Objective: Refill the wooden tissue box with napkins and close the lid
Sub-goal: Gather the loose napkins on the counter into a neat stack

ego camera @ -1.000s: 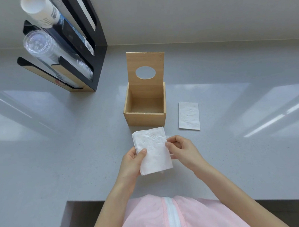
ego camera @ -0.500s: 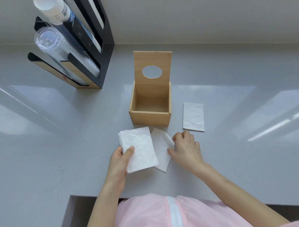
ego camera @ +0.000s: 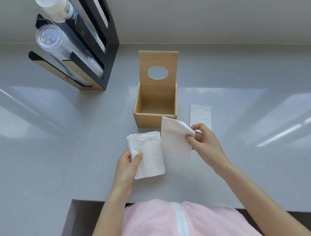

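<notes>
The wooden tissue box (ego camera: 147,119) stands on the grey counter with nothing inside it. Its lid (ego camera: 158,62), with an oval hole, is raised upright at the back. My left hand (ego camera: 127,165) holds a stack of white napkins (ego camera: 147,154) just in front of the box. My right hand (ego camera: 205,143) pinches one single napkin (ego camera: 174,137) by its right edge, lifted beside the stack and overlapping the box's front right corner. A folded napkin (ego camera: 200,115) lies flat on the counter to the right of the box.
A black and wood cup dispenser (ego camera: 84,54) with clear and white cup stacks stands at the back left. The grey counter (ego camera: 60,143) has its front edge near my body, with a step down at the lower left. A wall runs along the back.
My right hand has pulled one napkin off the stack and lifted it from the counter. The left hand keeps hold of the stack.
</notes>
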A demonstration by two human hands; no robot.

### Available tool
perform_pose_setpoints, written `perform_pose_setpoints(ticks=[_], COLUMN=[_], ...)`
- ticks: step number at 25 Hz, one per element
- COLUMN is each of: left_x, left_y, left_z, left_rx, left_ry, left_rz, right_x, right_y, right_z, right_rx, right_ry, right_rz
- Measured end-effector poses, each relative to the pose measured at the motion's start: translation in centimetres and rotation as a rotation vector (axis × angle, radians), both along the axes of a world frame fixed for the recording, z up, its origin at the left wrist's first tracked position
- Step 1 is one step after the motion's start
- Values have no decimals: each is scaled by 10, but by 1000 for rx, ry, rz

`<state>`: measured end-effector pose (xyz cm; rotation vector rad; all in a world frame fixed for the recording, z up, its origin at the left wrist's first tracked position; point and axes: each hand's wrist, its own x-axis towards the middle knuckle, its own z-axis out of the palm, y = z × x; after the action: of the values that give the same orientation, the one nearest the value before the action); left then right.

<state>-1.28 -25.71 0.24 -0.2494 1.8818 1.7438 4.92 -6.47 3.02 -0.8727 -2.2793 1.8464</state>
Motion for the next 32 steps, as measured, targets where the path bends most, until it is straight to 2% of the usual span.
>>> perform_pose_setpoints(ticks=[2, 5, 7, 8, 13, 18, 21, 32], left_x=[0, 0, 1, 1, 4, 6, 5, 9], left_y=[3, 5, 7, 8, 12, 17, 18, 26], left_z=[1, 4, 6, 7, 9, 7, 7, 10], left_rx=[15, 58, 88, 101, 147, 186, 237, 129], left_ry=[-21, -61, -73, -76, -79, -139, -179, -99], left_rz=[-2, -30, -54, -61, -131, -123, -98, -141], right_x=[0, -3, -6, -7, -13, -12, -11, -11], right_y=[3, 5, 3, 1, -18, -25, -24, -17], right_z=[13, 23, 25, 24, 2, -11, -13, -15], right_rx=[-128, -459, -620, -637, -291, -103, -45, -19], right_ry=[94, 219, 179, 136, -99, -158, -166, -138], right_rz=[32, 159, 235, 263, 239, 143, 122, 141])
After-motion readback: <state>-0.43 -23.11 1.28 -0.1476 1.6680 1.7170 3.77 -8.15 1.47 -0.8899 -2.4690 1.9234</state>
